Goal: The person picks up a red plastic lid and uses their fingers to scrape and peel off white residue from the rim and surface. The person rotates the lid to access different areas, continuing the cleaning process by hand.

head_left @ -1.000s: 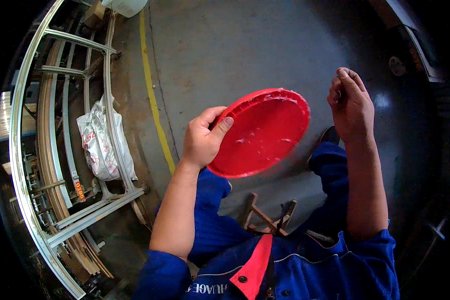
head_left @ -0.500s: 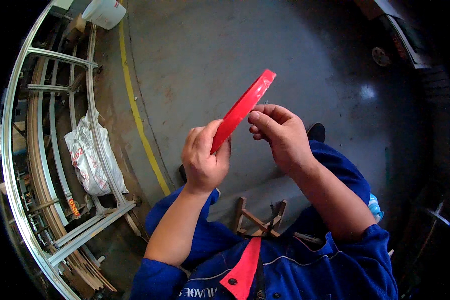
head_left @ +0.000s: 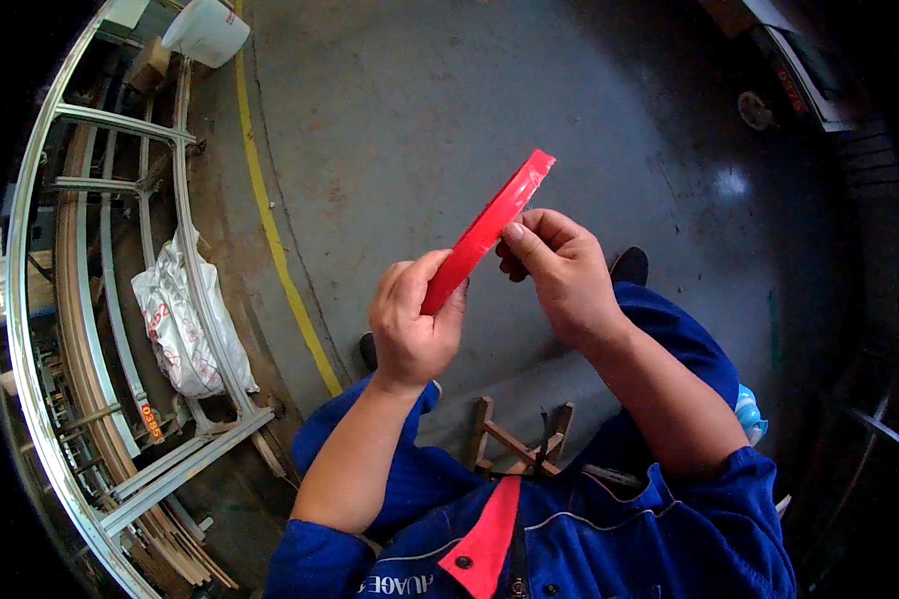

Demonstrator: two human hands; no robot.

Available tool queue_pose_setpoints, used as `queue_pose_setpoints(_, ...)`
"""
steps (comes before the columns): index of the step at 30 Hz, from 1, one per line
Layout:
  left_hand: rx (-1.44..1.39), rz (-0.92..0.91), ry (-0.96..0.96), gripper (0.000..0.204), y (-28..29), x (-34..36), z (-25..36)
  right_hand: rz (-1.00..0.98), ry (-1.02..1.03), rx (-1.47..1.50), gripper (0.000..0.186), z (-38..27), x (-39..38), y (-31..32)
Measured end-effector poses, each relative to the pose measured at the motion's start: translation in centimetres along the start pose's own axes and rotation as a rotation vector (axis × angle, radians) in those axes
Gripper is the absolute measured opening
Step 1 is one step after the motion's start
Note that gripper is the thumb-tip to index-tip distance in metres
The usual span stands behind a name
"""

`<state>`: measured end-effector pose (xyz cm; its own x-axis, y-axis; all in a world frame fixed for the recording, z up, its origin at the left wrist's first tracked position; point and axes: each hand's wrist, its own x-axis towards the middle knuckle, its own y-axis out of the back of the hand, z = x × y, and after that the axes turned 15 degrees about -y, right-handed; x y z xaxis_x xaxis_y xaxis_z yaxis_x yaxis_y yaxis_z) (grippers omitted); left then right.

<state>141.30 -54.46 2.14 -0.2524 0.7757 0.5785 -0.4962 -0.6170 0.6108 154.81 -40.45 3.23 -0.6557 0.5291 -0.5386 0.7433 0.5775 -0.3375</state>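
left hand (head_left: 408, 329) pinched the red disc (head_left: 484, 238) by its lower end, disc tilted and edge-on above the floor (head_left: 449, 90). right hand (head_left: 571, 290) curled by the disc's right side; couldn't tell if it pinched anything. wide bare floor ahead; yellow line (head_left: 272, 230), then metal rack (head_left: 190, 466), well apart leftward.

Scuffed gray floor (head_left: 420, 120), yellow line (head_left: 270, 230) on L side, metal rack (head_left: 120, 121) far L w/ long strips (head_left: 72, 260), white sack (head_left: 175, 329) partly behind rail, white bucket (head_left: 207, 35) & cardboard box (head_left: 148, 65) top L, light glare (head_left: 731, 183) R, wooden frame (head_left: 482, 424) btm ctr.
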Motion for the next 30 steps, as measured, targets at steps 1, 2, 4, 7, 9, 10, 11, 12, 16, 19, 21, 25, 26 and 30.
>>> queue_pose_setpoints(1,-0.031,-0.010,0.043,0.028,0.0,0.0,0.1,0.010,0.004,-0.010,0.021,0.3,0.1,0.0)
queue_pose_setpoints(2,-0.075,-0.040,0.079,0.031,0.0,-0.1,0.1,0.018,0.008,-0.020,0.021,0.6,0.2,0.0)
queue_pose_setpoints(4,-0.164,-0.098,0.151,0.036,0.0,-0.2,0.2,0.033,0.023,-0.070,0.019,0.8,0.2,-0.2)
queue_pose_setpoints(7,-0.279,-0.089,0.103,0.052,-0.8,-0.6,-0.2,0.064,0.075,-0.212,0.018,1.2,0.3,-0.4)
queue_pose_setpoints(9,-0.392,-0.095,0.223,0.059,-0.9,-0.6,0.5,0.113,0.137,-0.322,0.018,2.0,0.2,-0.5)
queue_pose_setpoints(10,-0.449,-0.097,0.283,0.062,-1.0,-0.6,0.7,0.126,0.158,-0.348,0.018,2.0,0.1,-0.6)
queue_pose_setpoints(11,-0.466,-0.086,0.290,0.062,-0.9,-0.6,0.9,0.133,0.179,-0.374,0.017,1.8,0.0,-0.8)
queue_pose_setpoints(12,-0.484,-0.075,0.298,0.062,-0.8,-0.6,0.9,0.142,0.200,-0.400,0.017,1.7,-0.1,-1.0)
queue_pose_setpoints(16,-0.553,-0.012,0.292,0.061,-1.1,-1.1,0.5,0.162,0.234,-0.418,0.017,1.5,-0.3,-1.5)
queue_pose_setpoints(19,-0.502,-0.041,0.262,0.060,-1.3,-1.1,0.2,0.177,0.210,-0.418,0.015,1.4,-0.4,-1.3)
queue_pose_setpoints(21,-0.481,-0.036,0.238,0.060,-1.4,-1.0,0.4,0.169,0.167,-0.424,0.013,0.8,-0.8,-1.4)
queue_pose_setpoints(25,-0.483,-0.086,0.269,0.059,-0.7,-0.2,1.5,0.268,0.209,-0.488,0.012,0.5,-0.7,-1.3)
queue_pose_setpoints(26,-0.441,-0.093,0.243,0.060,-0.6,0.0,1.7,0.309,0.241,-0.510,0.013,0.4,-0.6,-1.4)
queue_pose_setpoints(30,-0.317,-0.110,0.180,0.060,-0.4,0.3,1.9,0.354,0.186,-0.544,0.015,-0.6,-0.5,-1.0)
